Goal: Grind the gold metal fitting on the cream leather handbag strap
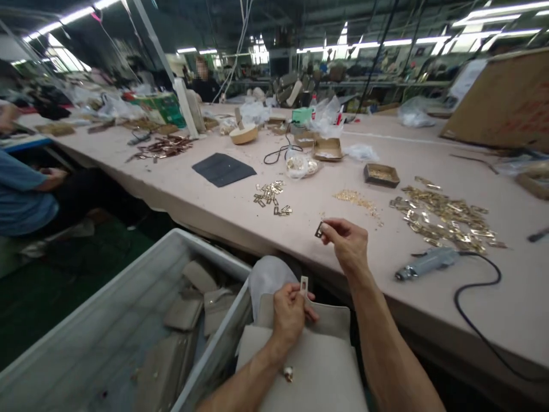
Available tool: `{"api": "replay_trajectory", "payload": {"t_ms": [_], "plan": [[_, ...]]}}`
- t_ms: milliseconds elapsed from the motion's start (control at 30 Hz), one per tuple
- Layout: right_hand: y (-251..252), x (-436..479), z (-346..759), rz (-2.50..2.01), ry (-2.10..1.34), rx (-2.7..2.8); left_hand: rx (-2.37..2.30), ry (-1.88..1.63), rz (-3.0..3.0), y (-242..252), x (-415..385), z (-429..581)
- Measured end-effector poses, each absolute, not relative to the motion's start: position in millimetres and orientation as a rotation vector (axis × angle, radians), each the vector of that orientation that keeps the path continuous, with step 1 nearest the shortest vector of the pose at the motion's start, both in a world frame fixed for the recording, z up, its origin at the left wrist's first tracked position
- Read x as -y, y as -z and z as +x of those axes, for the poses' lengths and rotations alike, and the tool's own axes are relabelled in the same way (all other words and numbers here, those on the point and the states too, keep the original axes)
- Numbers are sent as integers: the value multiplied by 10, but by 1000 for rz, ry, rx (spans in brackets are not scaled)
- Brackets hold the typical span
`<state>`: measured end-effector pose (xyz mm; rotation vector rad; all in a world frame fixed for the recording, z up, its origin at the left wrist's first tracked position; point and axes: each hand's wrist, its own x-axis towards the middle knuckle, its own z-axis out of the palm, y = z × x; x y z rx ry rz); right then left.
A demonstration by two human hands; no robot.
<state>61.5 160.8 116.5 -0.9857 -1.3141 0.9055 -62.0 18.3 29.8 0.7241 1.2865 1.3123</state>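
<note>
My right hand (348,243) is over the table's near edge, its fingers pinched on a small gold metal fitting (319,230). My left hand (290,312) is lower, in my lap, closed on the tab (304,284) of a beige bag (313,366) that lies across my knees. A small gold clasp (288,373) shows on the bag's front. Just beyond my right hand lie a few gold fittings (271,194) on the pink table (206,189).
A grey electric screwdriver (424,263) with a black cord lies at the right. A large heap of gold plates (446,220), loose screws (358,200) and a small tray (381,174) lie beyond. A plastic bin (141,320) of beige pieces stands at my left. A seated person (26,194) is far left.
</note>
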Motion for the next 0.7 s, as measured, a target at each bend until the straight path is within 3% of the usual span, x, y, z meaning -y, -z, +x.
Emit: {"api": "replay_trajectory", "payload": {"t_ms": [233,700], "plan": [[-848,-597,768,-1139,-1086,1315,-1212,-1262,716,-261,-141,-538],[-504,-379,646,-1242,-1097,1370,-1093,-1240,841,-325,5,-565]]}}
